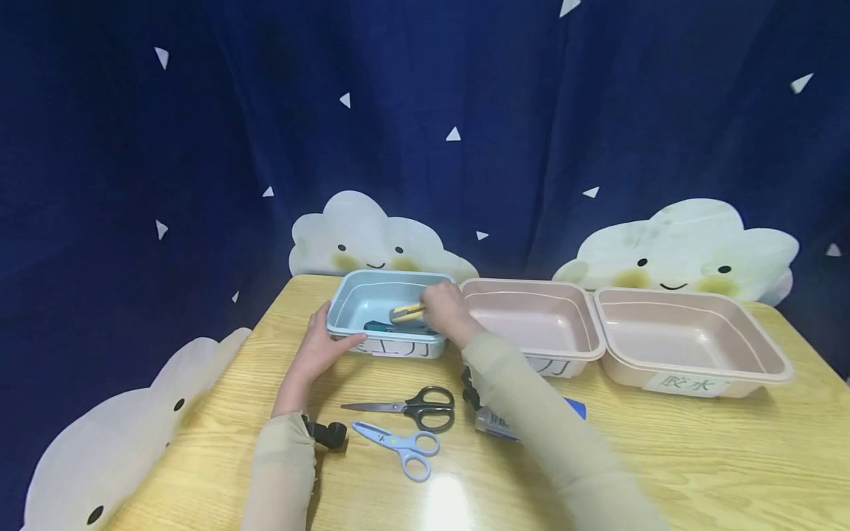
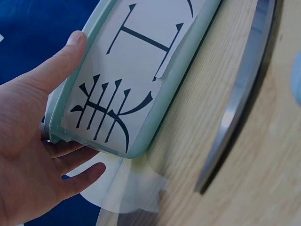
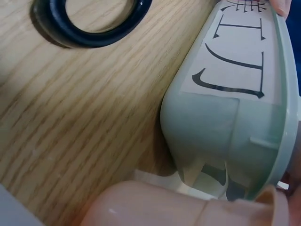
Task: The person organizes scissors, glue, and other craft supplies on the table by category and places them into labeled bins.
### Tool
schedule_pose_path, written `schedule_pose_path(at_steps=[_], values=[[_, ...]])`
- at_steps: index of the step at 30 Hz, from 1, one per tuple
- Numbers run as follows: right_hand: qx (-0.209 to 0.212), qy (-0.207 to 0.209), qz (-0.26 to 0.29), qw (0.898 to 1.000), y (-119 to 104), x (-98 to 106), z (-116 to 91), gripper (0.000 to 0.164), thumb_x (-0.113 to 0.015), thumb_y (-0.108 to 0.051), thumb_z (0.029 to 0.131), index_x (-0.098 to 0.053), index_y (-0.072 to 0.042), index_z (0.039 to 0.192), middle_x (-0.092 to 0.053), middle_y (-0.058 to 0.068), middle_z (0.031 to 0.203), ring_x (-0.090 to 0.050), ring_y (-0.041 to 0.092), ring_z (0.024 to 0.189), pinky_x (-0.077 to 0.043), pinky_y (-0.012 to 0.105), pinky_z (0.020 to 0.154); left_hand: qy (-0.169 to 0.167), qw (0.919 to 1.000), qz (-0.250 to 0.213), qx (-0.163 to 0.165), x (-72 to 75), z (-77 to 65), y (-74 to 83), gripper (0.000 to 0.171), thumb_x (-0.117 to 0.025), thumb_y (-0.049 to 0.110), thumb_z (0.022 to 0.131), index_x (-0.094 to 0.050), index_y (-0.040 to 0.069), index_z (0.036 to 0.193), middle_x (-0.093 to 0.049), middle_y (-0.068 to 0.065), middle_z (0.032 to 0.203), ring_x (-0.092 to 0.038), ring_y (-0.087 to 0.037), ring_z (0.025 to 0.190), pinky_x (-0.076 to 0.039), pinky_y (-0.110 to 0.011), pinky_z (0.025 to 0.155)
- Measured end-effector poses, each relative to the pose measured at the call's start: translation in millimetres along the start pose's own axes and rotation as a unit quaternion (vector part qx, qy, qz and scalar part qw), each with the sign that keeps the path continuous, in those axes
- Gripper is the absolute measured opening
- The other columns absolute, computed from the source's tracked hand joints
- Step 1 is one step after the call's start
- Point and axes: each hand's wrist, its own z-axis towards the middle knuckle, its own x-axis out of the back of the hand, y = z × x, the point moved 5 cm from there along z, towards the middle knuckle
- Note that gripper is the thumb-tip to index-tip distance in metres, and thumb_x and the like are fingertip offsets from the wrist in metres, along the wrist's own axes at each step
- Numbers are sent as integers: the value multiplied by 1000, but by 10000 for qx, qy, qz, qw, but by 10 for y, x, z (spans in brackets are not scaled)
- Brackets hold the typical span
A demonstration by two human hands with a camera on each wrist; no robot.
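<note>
My left hand (image 1: 317, 352) grips the left end of a light blue plastic bin (image 1: 392, 273), thumb along the front rim and fingers round the side. Black characters mark the white paper label (image 2: 113, 80) on its front wall. Over the inside of the bin, my right hand (image 1: 448, 310) holds a yellow utility knife (image 1: 406, 313) by one end, its other end pointing left. A dark teal utility knife (image 1: 380, 327) lies in the bin below it. In the right wrist view the right hand is mostly hidden behind the bin's rim.
Two pink bins (image 1: 531, 283) stand to the right, the far one (image 1: 690, 294) labelled too. Nearer me lie black-handled scissors (image 1: 378, 406) and light blue scissors (image 1: 381, 435). A clear bottle (image 1: 493, 422) with a blue cap (image 1: 576, 407) lies partly hidden under my right forearm.
</note>
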Motion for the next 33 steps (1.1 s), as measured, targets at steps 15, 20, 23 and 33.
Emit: schedule_pose_path(at_steps=[15,20,23,33], values=[[-268,-689,195,9971,-155,-188,170,8,-64,-8,79,-69,-12,83,-67,4,85,-61,20,79,-51,34,72,54,10000,2,82,53,-46,-43,107,-74,46,71,-8,7,146,-23,-20,143,-30,-35,129,-27,-50,106],[-280,-770,278,9962,-134,-156,158,22,-63,-8,80,-68,-12,101,-66,5,101,-61,21,94,-50,34,81,62,10000,-70,25,55,-28,-38,106,-74,44,71,-9,7,146,-23,-20,142,-30,-34,128,-27,-50,106],[-222,-766,426,9959,-120,-94,124,29,-59,-3,79,-66,-12,106,-65,5,107,-59,21,99,-49,34,84,91,9999,-108,-42,56,-13,-29,105,-75,43,71,-10,6,145,-24,-20,142,-31,-34,127,-27,-50,106],[175,-213,1110,9934,-42,217,-129,22,-63,-11,82,-67,-8,103,-64,7,106,-59,22,101,-48,34,87,-12,10000,19,-15,-3,2,-9,106,-74,43,72,-8,5,145,-23,-21,143,-30,-36,128,-27,-52,105]])
